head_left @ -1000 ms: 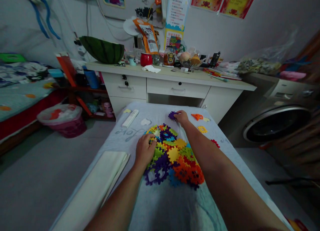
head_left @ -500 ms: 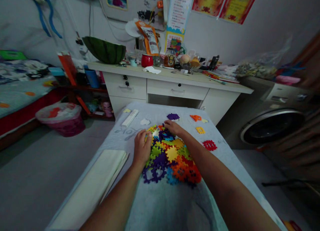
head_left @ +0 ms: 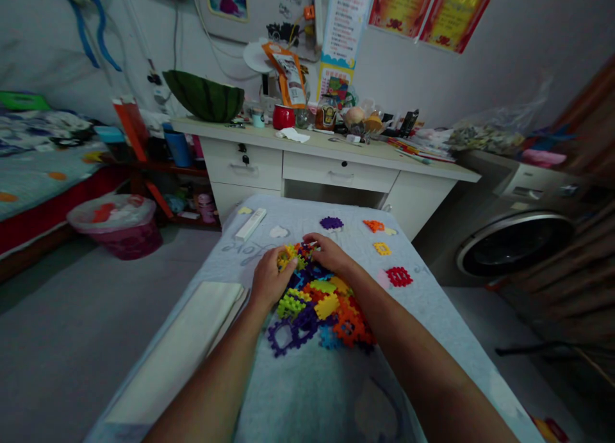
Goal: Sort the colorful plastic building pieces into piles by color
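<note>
A flat cluster of interlocked plastic pieces (head_left: 321, 305) in many colours lies on a pale cloth-covered table (head_left: 312, 392). My left hand (head_left: 268, 280) grips its far left part, fingers curled on a yellow piece (head_left: 287, 257). My right hand (head_left: 329, 254) presses closed fingers on the cluster's far edge, close to the left hand. Loose pieces lie beyond: a purple piece (head_left: 331, 223), an orange piece (head_left: 374, 225), a yellow square piece (head_left: 382, 248) and a red piece (head_left: 400, 276).
A folded cream cloth (head_left: 192, 347) lies at the table's left edge, a white stick-shaped item (head_left: 250, 224) at the far left. Behind stands a white desk (head_left: 331, 168) with a halved watermelon (head_left: 204, 97) and clutter. A washing machine (head_left: 519, 238) is right, a pink bin (head_left: 115, 222) left.
My right hand let go of the purple piece at the far side and came back onto the cluster next to my left hand. The red piece came into view on the right.
</note>
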Demonstrator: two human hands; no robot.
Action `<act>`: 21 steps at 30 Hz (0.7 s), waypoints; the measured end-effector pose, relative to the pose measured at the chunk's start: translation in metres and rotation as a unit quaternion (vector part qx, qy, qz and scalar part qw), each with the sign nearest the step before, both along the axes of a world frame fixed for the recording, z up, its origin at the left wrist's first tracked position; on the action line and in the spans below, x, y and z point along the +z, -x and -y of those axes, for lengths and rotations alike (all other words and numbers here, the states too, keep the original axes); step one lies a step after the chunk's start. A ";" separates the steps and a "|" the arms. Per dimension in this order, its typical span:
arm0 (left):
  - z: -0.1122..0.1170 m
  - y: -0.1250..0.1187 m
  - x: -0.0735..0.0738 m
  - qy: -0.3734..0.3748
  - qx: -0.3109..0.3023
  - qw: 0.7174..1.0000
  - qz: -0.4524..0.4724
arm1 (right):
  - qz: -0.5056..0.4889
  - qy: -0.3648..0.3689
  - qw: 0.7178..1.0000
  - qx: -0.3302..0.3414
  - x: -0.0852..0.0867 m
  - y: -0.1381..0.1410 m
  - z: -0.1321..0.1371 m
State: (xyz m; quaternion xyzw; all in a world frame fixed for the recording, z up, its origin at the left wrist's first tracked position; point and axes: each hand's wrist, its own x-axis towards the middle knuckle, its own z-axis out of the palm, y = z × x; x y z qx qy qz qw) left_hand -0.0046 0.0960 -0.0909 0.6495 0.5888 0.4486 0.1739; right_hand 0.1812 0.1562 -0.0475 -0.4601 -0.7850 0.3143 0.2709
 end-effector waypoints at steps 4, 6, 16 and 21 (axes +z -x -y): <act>0.001 -0.001 -0.001 0.023 0.000 0.999 -0.025 | 0.060 -0.006 0.997 -0.045 0.006 -0.003 -0.001; 0.002 -0.002 0.001 0.035 -0.008 0.998 -0.056 | 0.085 0.019 0.996 -0.033 0.009 -0.004 -0.001; 0.005 -0.005 0.006 0.055 -0.011 0.993 -0.106 | -0.106 0.136 0.985 -0.020 0.017 -0.015 0.004; 0.004 -0.004 0.005 0.055 -0.014 0.992 -0.111 | -0.178 0.117 0.976 -0.047 0.019 -0.018 -0.001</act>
